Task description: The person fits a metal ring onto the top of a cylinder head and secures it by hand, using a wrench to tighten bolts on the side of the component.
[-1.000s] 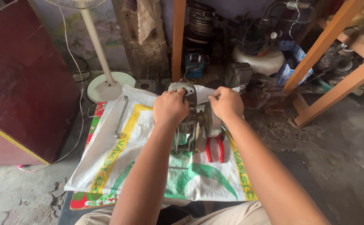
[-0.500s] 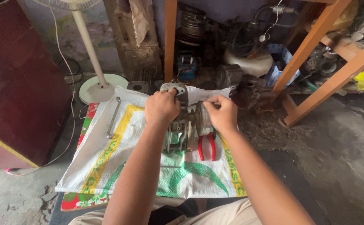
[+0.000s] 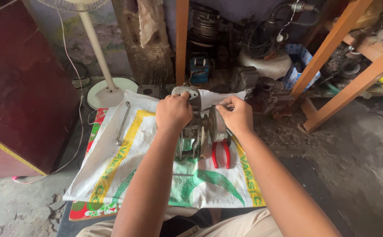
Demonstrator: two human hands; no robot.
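Two hands, left hand (image 3: 173, 112) and right hand (image 3: 236, 115), grasp one engine block (image 3: 196, 131) beside one pliers (image 3: 221, 153).

A white woven sack (image 3: 125, 171) with yellow stripes and green print lies flat across the lower centre of the frame

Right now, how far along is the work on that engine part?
Done: the metal engine part sits on the woven sack, with the wrench and red pliers laid aside. In hand: left hand and right hand both grip it. What's left can't be told.
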